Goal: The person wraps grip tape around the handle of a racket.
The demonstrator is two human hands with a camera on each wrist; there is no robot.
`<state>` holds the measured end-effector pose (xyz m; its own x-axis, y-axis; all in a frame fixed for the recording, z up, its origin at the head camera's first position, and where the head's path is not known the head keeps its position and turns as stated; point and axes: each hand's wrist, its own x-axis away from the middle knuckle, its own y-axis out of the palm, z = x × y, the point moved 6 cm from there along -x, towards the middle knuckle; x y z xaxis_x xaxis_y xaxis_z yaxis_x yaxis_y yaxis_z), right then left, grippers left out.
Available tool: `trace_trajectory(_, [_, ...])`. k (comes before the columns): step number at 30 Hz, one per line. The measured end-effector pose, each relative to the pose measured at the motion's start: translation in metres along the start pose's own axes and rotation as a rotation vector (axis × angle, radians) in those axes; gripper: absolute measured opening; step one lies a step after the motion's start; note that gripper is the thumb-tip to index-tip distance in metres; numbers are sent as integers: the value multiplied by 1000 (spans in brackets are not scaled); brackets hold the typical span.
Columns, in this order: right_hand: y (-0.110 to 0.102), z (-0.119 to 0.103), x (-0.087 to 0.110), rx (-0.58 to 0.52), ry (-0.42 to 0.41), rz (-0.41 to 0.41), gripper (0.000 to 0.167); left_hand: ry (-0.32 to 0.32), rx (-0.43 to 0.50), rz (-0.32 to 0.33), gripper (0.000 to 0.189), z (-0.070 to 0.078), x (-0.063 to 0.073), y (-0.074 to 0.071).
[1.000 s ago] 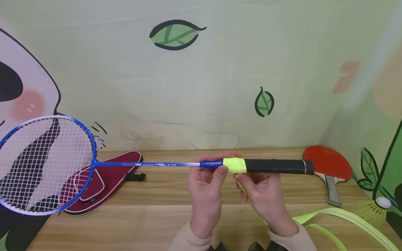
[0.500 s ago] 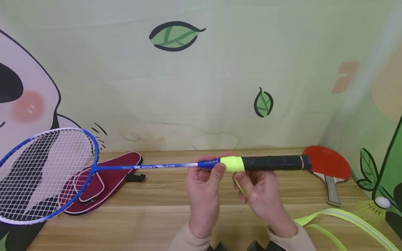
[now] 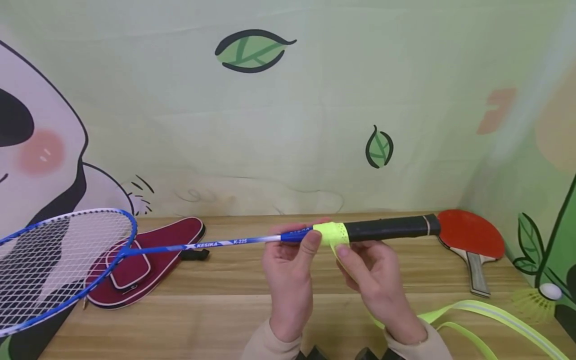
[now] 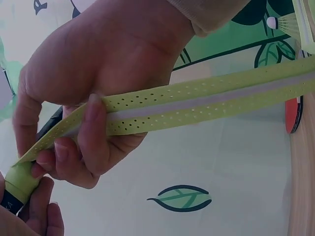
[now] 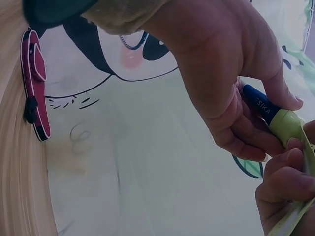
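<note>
A blue badminton racket [image 3: 209, 244] is held up, its strung head at the left and its black handle [image 3: 387, 228] pointing right. My left hand [image 3: 290, 287] grips it at the blue cone, thumb on the front. Neon yellow perforated overgrip tape [image 3: 330, 233] wraps the top of the handle beside that thumb. My right hand [image 3: 382, 280] pinches the free tape just below the handle. In the left wrist view, the tape strip [image 4: 197, 101], with a pale centre stripe, runs from the right hand's fingers toward the right edge. The left hand's curled fingers show in the right wrist view.
Loose loops of tape [image 3: 492, 311] lie at the front right of the wooden table [image 3: 202, 320]. Behind the handle's end is a red table tennis bat [image 3: 472, 232]. A yellow shuttlecock [image 3: 540, 302] sits far right, and a maroon bat case [image 3: 173, 235] lies behind the racket head.
The racket has tilted and turned, its head dropping and its handle end rising slightly. Both hands have shifted a little left, and the taut tape now shows below the wrapped band.
</note>
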<state>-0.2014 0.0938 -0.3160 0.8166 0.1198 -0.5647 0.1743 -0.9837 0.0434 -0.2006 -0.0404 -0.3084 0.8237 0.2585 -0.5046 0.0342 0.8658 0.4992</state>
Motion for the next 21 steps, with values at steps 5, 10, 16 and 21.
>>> trace_trajectory(5, [-1, 3, 1, -65, 11, 67, 19, 5, -12, 28, 15, -1, 0, -1])
trace_trajectory(10, [0, 4, 0, -79, 16, 49, 18, 1, -16, 47, 16, 0, 0, -3])
trace_trajectory(16, [0, 4, 0, -44, 51, 45, 12, -34, -48, 109, 18, 0, 0, -6])
trace_trajectory(21, [1, 6, -1, -39, 18, 31, 9, -46, -57, 135, 16, -1, 0, -8])
